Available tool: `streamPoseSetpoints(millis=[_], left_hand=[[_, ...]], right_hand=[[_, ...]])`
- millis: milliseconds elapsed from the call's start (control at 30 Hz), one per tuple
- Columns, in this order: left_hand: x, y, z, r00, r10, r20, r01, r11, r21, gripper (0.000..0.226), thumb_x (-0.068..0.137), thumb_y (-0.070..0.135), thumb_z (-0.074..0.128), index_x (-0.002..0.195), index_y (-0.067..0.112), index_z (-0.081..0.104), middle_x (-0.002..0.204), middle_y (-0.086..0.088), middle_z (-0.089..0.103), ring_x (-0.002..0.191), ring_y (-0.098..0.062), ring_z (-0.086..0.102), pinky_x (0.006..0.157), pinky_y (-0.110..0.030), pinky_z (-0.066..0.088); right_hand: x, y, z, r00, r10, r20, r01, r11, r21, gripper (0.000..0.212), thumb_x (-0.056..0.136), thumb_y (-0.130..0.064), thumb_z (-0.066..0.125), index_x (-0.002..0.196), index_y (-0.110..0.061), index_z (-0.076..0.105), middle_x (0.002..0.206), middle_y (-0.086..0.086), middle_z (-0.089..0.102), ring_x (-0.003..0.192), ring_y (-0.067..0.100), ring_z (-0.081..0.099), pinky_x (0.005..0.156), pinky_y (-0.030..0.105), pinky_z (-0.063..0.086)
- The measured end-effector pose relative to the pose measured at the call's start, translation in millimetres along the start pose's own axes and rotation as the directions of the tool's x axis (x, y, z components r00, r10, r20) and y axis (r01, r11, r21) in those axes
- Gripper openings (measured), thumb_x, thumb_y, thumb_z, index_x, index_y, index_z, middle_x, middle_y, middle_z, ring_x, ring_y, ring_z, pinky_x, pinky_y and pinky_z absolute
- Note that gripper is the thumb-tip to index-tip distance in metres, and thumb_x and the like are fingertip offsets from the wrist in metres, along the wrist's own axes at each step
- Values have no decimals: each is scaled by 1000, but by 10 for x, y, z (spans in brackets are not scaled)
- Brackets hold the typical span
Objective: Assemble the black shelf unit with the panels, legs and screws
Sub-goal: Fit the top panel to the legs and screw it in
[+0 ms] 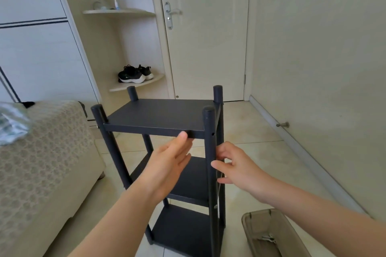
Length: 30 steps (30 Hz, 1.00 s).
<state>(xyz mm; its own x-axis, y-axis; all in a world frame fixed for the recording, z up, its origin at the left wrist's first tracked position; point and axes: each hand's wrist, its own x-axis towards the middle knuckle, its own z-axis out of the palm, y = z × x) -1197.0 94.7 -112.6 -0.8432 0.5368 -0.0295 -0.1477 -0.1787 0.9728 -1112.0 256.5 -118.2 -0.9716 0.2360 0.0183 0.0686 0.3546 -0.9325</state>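
The black shelf unit [158, 115] stands upright on the tiled floor in front of me, with three panels between round black legs. My left hand [169, 165] reaches under the front edge of the top panel, fingers straight, thumb touching that edge. My right hand [236, 167] is at the near right leg [210, 148], thumb on the leg's front and fingers curled loosely behind it, below a small screw hole. Whether it holds a screw is hidden.
A beige sofa [41, 162] stands close on the left. An open tan bag [271, 233] lies on the floor at the lower right. A closed door [208, 37] and a corner shelf with black shoes [134, 74] are behind. A wall runs along the right.
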Motion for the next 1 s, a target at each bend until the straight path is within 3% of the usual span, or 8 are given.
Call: streamPoseSetpoints(millis=[200, 333, 400, 500, 567, 633, 767, 1000], left_hand=[[27, -73, 204, 995, 10, 95, 5, 987, -161, 19, 91, 21, 62, 87, 2, 63, 119, -17, 71, 115, -26, 67, 111, -43, 42], [94, -87, 263, 998, 18, 60, -7, 982, -189, 56, 91, 27, 62, 124, -17, 50, 121, -17, 70, 115, -27, 68, 105, -40, 47], [113, -96, 268, 999, 27, 41, -19, 984, -179, 57, 89, 30, 63, 125, -13, 52, 124, -19, 68, 116, -28, 66, 105, -41, 48], [127, -113, 273, 999, 35, 40, -28, 985, -167, 35, 87, 32, 65, 105, 2, 57, 126, -22, 65, 118, -31, 65, 107, -44, 47], [132, -125, 275, 997, 42, 57, -31, 984, -174, 34, 89, 31, 64, 108, 5, 55, 126, -22, 65, 119, -31, 64, 105, -43, 49], [143, -123, 281, 998, 42, 54, -33, 985, -172, 35, 87, 33, 64, 108, 5, 56, 124, -20, 67, 117, -30, 65, 99, -40, 52], [140, -119, 322, 999, 33, 37, -26, 981, -190, 26, 85, 34, 65, 80, 10, 56, 111, -10, 73, 111, -27, 68, 83, -31, 58], [139, -117, 245, 995, 56, 85, -37, 976, -215, 26, 90, 30, 61, 101, 6, 56, 115, -12, 72, 115, -27, 67, 88, -35, 57]], right_hand=[[27, 20, -107, 997, 29, 72, -29, 1000, -9, 18, 94, -18, 62, 111, -21, 59, 111, -9, 64, 107, 9, 62, 90, 32, 57], [46, 26, -128, 997, 16, 69, -14, 999, -29, 16, 93, -19, 63, 109, -21, 59, 107, -7, 66, 103, 10, 65, 90, 31, 57], [46, 33, -133, 998, 11, 64, -8, 999, -41, 14, 94, -20, 63, 107, -20, 60, 105, -9, 66, 101, 9, 65, 87, 30, 58], [38, 58, -136, 998, -3, 56, 6, 998, -61, 11, 94, -22, 62, 104, -21, 60, 104, -11, 67, 100, 9, 65, 86, 30, 58], [29, 55, -136, 999, -11, 51, 16, 996, -90, 10, 94, -23, 62, 104, -22, 59, 104, -11, 67, 100, 8, 64, 87, 30, 57], [30, 43, -137, 998, -20, 53, 27, 990, -137, 11, 95, -24, 60, 106, -23, 57, 108, -10, 66, 102, 8, 63, 91, 32, 55], [24, 18, -140, 997, -33, 70, 46, 978, -204, 15, 97, -25, 58, 110, -22, 54, 118, -8, 64, 111, 9, 60, 101, 37, 50], [38, -25, -115, 994, -30, 103, 55, 967, -247, 17, 98, -25, 56, 113, -22, 51, 122, -5, 62, 110, 13, 61, 99, 36, 51]])
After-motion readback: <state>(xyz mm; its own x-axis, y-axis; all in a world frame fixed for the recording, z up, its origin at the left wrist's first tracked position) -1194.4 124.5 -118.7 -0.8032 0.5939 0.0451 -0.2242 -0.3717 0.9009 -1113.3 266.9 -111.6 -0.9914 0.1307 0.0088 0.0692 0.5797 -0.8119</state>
